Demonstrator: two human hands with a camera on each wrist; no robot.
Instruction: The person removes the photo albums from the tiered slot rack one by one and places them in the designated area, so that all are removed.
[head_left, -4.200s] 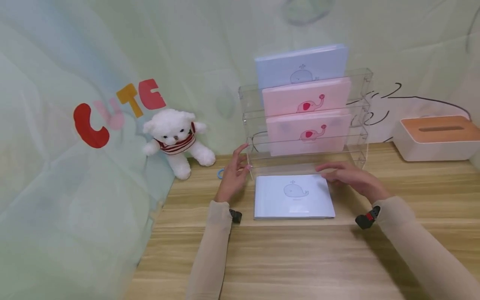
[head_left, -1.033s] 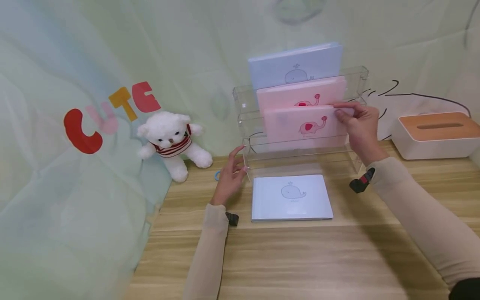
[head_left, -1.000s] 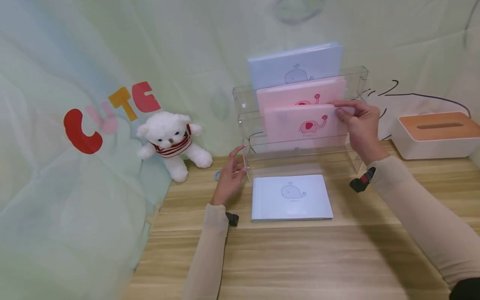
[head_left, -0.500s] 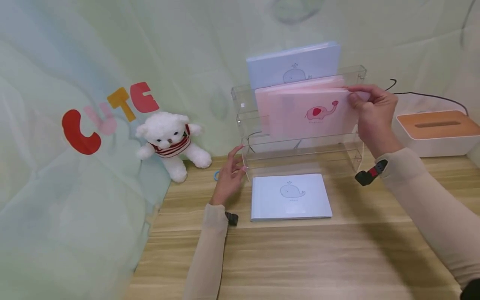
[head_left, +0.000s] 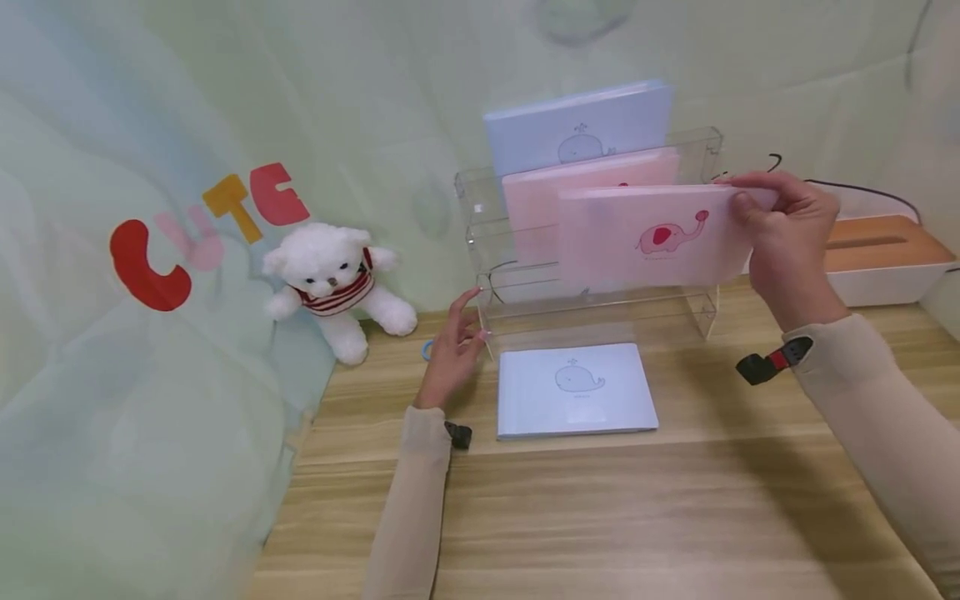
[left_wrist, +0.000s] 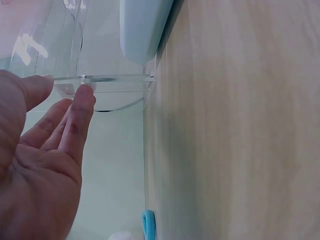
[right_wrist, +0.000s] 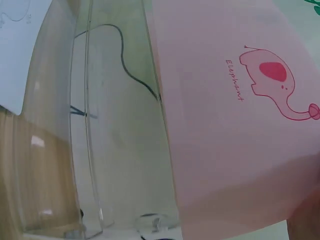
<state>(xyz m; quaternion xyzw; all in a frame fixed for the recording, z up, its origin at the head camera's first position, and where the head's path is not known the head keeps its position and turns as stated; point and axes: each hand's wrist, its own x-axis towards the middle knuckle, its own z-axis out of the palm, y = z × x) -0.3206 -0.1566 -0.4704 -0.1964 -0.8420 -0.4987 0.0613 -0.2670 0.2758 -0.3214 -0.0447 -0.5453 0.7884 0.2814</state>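
Wood-grained table (head_left: 600,517); right hand (head_left: 795,237) pinches rectangular pink booklet (head_left: 607,237).

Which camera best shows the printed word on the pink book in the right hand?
The right wrist view: the word "Elephant" reads large there, though sideways. In the head view, the right hand pinches the pink book, and the word is too tiny to read. The left wrist view does not show it.
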